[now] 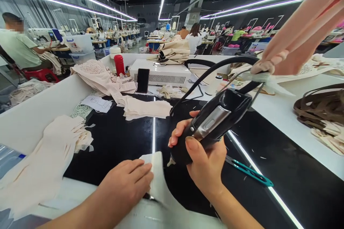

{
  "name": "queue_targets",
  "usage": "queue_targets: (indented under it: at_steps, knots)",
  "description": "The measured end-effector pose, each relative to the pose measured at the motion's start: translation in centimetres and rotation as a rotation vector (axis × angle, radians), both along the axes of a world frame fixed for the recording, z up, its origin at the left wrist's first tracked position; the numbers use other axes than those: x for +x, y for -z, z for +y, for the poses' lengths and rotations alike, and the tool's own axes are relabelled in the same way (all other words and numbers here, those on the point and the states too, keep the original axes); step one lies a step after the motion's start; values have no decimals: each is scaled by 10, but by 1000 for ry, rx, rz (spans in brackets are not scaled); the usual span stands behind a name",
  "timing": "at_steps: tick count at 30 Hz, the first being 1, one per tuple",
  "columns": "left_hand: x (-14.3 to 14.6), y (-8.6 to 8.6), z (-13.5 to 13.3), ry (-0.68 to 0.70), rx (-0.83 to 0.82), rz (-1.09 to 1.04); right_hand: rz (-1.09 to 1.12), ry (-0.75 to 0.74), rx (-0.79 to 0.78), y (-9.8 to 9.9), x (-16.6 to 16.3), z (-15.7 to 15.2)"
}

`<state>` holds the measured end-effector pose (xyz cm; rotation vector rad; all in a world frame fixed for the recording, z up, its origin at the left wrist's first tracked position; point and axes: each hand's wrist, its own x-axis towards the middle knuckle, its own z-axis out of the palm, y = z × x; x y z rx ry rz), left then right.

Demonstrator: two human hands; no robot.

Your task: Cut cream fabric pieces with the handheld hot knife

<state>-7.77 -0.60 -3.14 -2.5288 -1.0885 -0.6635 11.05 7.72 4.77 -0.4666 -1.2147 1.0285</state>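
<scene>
At bottom middle, the left hand (126, 185) lay on pale cloth (157, 171), fingers together, grip too hidden to tell. Right of centre, the right hand (206, 159) wrapped its fingers round a black tool (208, 127). Flat cloth probably helped.

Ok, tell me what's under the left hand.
A pale fabric piece extends from under the left hand; a narrow dark object with a shiny tip pokes out too. What the hand covers can't be seen.
</scene>
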Motion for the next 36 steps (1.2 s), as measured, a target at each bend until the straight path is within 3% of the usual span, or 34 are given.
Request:
queue_targets:
  at_steps: [9, 20, 36]
  knots:
    - [-6, -8, 1, -130, -15, 84, 1, 6, -17, 0, 20, -20]
    - [41, -13, 0, 174, -6, -34, -5, 97, -40, 6, 36, -23]
    - [46, -14, 13, 137, -60, 91, -18, 93, -5, 8, 34, -21]
